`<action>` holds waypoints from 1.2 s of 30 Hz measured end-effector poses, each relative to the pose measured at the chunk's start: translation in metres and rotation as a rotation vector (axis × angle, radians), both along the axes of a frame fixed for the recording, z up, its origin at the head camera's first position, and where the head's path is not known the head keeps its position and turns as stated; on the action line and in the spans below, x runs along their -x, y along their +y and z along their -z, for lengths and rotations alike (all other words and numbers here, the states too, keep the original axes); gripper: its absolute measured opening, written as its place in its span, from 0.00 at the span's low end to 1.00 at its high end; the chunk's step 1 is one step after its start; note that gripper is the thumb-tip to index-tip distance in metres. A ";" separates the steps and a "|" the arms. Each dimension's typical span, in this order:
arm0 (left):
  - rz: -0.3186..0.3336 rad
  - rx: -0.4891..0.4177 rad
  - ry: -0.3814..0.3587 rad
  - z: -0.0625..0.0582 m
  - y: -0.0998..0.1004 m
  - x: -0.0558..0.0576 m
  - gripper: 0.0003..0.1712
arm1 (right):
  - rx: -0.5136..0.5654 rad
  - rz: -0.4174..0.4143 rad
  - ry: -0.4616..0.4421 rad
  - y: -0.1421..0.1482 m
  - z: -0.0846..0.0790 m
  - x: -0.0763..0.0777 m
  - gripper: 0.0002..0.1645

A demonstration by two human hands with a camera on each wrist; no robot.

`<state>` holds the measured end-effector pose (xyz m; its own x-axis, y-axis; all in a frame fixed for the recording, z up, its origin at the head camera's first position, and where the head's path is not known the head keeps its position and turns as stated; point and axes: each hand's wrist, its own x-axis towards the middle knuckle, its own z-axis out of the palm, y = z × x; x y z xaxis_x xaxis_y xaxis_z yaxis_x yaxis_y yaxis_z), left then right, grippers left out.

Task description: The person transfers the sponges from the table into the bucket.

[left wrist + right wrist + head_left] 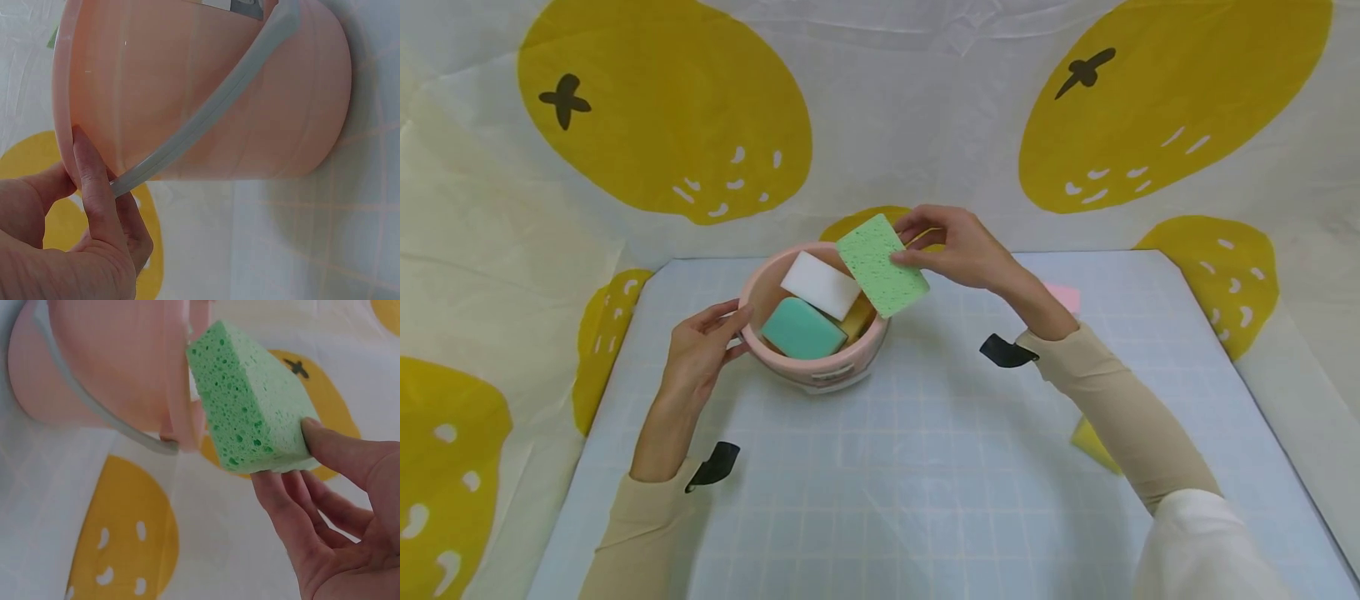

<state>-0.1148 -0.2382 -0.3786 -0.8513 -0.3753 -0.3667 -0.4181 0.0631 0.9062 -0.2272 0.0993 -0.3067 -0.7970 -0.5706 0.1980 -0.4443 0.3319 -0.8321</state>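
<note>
A pink bucket (758,348) with a pale grey handle (212,109) stands on the table. My left hand (703,346) pinches its rim on the left side, thumb and fingers on either side of the wall in the left wrist view. Inside the bucket lie a white sponge (822,284), a teal sponge (803,328) and a tan-yellow sponge (856,319), partly covered. Over the bucket's right rim, my right hand (958,246) holds a light green porous sponge (883,267) between thumb and fingers. The right wrist view shows the green sponge (250,406) tilted close beside the rim.
On the right of the table (925,467), a yellow sponge (1096,446) lies partly hidden under the right sleeve. A pink piece (1064,297) shows behind the right wrist. White sheeting with yellow fruit prints (670,108) hangs behind and beside the table.
</note>
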 end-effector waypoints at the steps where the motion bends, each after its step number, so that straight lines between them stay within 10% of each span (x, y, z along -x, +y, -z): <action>1: 0.001 -0.001 0.001 0.000 0.000 0.000 0.39 | 0.002 -0.003 -0.006 -0.003 0.000 0.000 0.21; 27: 0.000 -0.036 0.022 0.000 -0.003 0.001 0.39 | -0.016 -0.156 -0.047 -0.078 0.026 -0.012 0.23; 36: 0.004 -0.053 0.038 0.000 -0.003 0.001 0.38 | 0.003 -0.220 -0.049 -0.093 0.041 -0.015 0.42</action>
<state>-0.1160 -0.2414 -0.3787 -0.8662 -0.3532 -0.3534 -0.3833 0.0161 0.9235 -0.2124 0.0059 -0.3475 -0.6620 -0.7313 0.1645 -0.4651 0.2287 -0.8552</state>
